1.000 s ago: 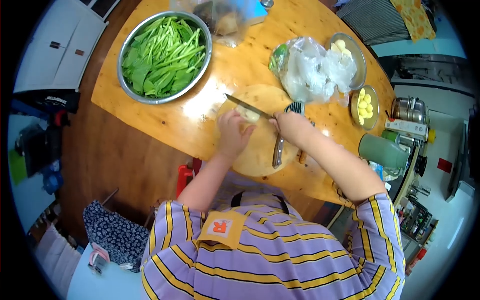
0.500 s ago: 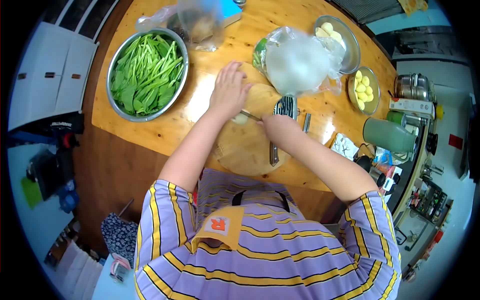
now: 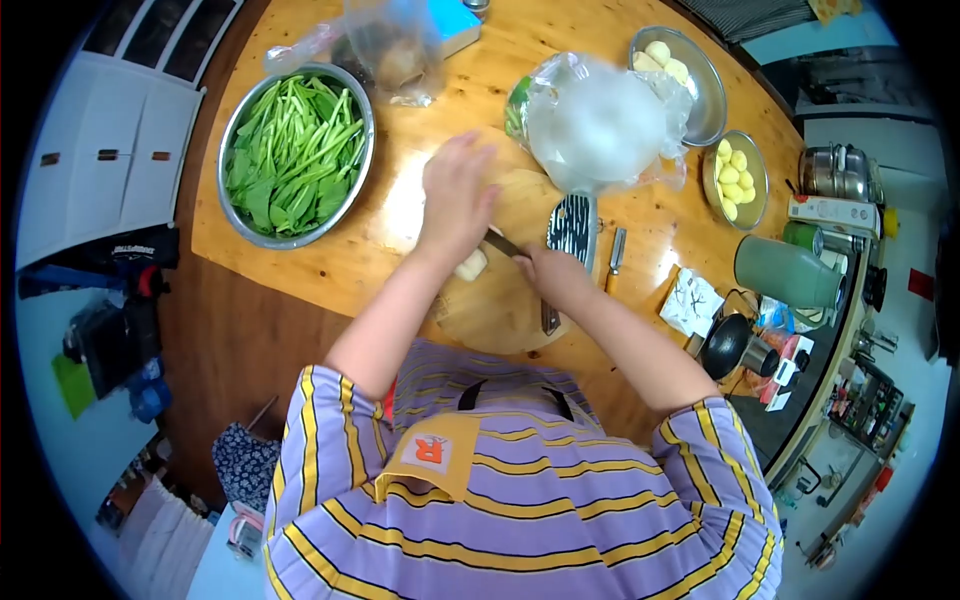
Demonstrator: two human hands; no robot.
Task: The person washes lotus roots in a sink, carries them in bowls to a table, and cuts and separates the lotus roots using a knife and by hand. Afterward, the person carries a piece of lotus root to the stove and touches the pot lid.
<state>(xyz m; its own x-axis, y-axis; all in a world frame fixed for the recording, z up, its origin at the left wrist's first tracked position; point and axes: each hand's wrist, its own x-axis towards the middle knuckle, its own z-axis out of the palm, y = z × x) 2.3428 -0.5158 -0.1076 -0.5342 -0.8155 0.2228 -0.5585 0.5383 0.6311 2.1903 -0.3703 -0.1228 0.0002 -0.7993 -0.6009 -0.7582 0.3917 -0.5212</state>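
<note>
My right hand (image 3: 556, 278) is wrapped round the handle of a knife (image 3: 503, 243), whose blade points left over the round wooden cutting board (image 3: 490, 315). My left hand (image 3: 457, 195) is over the board's upper left edge, beyond the blade, its fingers extended and slightly blurred; nothing shows in it, though its palm side is hidden. A pale piece of food (image 3: 471, 265) lies on the board beside my left wrist, close to the blade. Right of the board's centre rests a cleaver with a black-and-white patterned blade (image 3: 571, 228), its handle partly behind my right hand.
A metal bowl of leafy greens (image 3: 296, 155) stands at the left. Beyond the board is a plastic bag (image 3: 600, 122). Bowls of pale peeled pieces (image 3: 710, 100) and yellow pieces (image 3: 735, 180) stand right. A peeler (image 3: 616, 258) and green jug (image 3: 787, 270) are nearer.
My left hand has moved from the pale food up to the board's upper left edge, its fingers straightening. The knife stays in my right hand, which has shifted slightly left and down. The camera view has shifted.
</note>
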